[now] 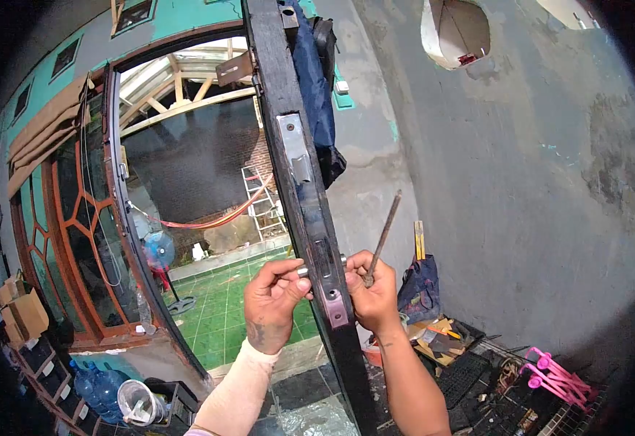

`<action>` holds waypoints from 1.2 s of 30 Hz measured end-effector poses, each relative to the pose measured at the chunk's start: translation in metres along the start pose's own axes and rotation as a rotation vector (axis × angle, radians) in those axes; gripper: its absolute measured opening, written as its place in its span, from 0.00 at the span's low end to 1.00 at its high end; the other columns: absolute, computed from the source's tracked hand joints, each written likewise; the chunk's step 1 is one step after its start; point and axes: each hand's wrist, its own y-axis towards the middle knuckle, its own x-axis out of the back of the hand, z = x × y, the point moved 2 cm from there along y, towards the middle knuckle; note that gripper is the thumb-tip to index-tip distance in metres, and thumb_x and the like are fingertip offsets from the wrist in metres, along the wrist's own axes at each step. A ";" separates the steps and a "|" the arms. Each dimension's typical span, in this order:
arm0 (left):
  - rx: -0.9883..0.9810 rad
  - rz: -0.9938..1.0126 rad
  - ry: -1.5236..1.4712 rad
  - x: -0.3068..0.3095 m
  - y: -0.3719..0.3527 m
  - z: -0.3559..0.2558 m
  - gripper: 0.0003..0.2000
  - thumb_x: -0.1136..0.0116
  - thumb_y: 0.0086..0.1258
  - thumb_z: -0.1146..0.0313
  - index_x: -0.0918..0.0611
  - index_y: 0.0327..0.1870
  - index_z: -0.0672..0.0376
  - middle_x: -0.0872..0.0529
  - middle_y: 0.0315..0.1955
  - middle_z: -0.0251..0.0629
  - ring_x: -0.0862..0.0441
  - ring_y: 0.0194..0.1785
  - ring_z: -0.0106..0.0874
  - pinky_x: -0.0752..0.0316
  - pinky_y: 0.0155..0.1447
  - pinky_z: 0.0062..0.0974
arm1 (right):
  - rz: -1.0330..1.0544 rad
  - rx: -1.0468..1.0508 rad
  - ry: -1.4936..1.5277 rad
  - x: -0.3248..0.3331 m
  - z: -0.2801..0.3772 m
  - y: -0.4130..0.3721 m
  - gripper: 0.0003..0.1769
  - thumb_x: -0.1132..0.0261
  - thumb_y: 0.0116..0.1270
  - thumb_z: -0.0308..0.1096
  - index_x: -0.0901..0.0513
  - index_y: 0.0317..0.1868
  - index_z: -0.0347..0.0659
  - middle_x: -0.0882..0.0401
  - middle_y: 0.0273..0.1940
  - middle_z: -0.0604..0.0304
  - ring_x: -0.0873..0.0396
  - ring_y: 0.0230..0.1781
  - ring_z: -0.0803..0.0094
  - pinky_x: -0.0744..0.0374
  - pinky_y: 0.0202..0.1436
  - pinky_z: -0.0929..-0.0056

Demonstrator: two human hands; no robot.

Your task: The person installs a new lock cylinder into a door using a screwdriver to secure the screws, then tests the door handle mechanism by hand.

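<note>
While the door (353, 370) stands with its narrow edge toward the camera, a hand works on either side of it. The left hand (272, 299) pinches a small metal piece (303, 272) between thumb and fingers, beside the door's left face; whether the piece touches the wood I cannot tell. The right hand (373, 292) is closed around the lower end of a thin rod (384, 236), which slants upward to the right, its fingertips close against the door's right face. The lock plate (293, 138) is set into the dark edge above both hands, and a shiny strip (335, 309) with a screw lies lower, between the wrists.

Left of the door, through the doorway, are a green floor (219, 301), a fan (159, 251), a hammock (216, 222) and a ladder (265, 218). On the right, a dark bag (419, 287) leans near the grey wall (513, 182), and a pink frame (560, 379) lies among clutter on the floor.
</note>
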 end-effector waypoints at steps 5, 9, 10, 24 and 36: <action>-0.011 0.015 -0.002 0.002 0.002 -0.008 0.12 0.34 0.71 0.75 0.19 0.51 0.67 0.15 0.36 0.35 0.18 0.38 0.22 0.18 0.44 0.22 | -0.057 0.064 0.012 -0.007 -0.014 -0.001 0.09 0.32 0.73 0.33 0.23 0.39 0.37 0.23 0.26 0.69 0.29 0.22 0.85 0.32 0.24 0.83; -0.019 0.023 -0.018 0.010 0.002 -0.008 0.11 0.34 0.71 0.74 0.20 0.50 0.67 0.15 0.36 0.35 0.18 0.37 0.21 0.19 0.42 0.21 | -0.089 0.171 -0.051 -0.014 -0.018 0.000 0.13 0.30 0.72 0.36 0.23 0.37 0.36 0.22 0.26 0.68 0.28 0.23 0.85 0.30 0.27 0.83; -0.014 0.025 0.005 0.013 0.003 -0.007 0.11 0.35 0.71 0.74 0.20 0.50 0.66 0.16 0.36 0.34 0.19 0.36 0.21 0.20 0.42 0.21 | -0.092 0.186 -0.078 -0.015 -0.017 0.000 0.13 0.30 0.72 0.36 0.22 0.36 0.36 0.22 0.26 0.68 0.28 0.23 0.85 0.30 0.27 0.83; -0.028 -0.020 -0.063 0.019 -0.004 -0.006 0.09 0.38 0.73 0.75 0.22 0.50 0.67 0.17 0.37 0.34 0.21 0.37 0.20 0.24 0.43 0.19 | -0.150 0.261 -0.140 -0.025 -0.027 -0.005 0.12 0.30 0.71 0.34 0.19 0.38 0.33 0.16 0.31 0.63 0.22 0.31 0.81 0.23 0.37 0.78; -0.136 -0.037 0.116 0.015 -0.006 -0.011 0.15 0.36 0.71 0.79 0.21 0.57 0.65 0.21 0.40 0.35 0.22 0.39 0.21 0.23 0.44 0.19 | -0.175 0.282 -0.168 -0.027 -0.024 -0.004 0.13 0.30 0.72 0.36 0.20 0.37 0.34 0.19 0.29 0.65 0.23 0.30 0.81 0.25 0.35 0.79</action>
